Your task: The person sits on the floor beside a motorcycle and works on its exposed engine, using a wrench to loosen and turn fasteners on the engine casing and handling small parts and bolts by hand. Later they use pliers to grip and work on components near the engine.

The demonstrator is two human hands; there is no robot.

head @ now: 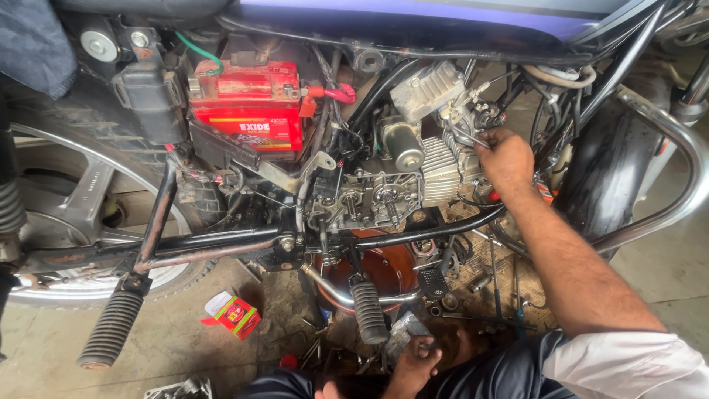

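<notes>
Oily workshop floor (177, 332) strewn with parts beneath a stripped motorcycle engine (413, 181), right hand (506, 159) closed around a slim metal tool (465, 137) held at the cylinder head, left hand (415, 362) clenched on a small grey part (402, 332) low by the footpeg (368, 310), red battery (251, 111) seen upper left.

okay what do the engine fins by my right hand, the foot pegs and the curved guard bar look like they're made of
Engine fins: likely bare cast aluminium, dull silver-grey and matte. Foot pegs: seemingly black rubber sleeves, ribbed and dusty, on dark metal stems. Guard bar: probably chromed steel tube, smooth with bright reflections. The right hand holds a slim shiny metal tool against the engine; the left hand rests low near small parts on the floor.
</notes>
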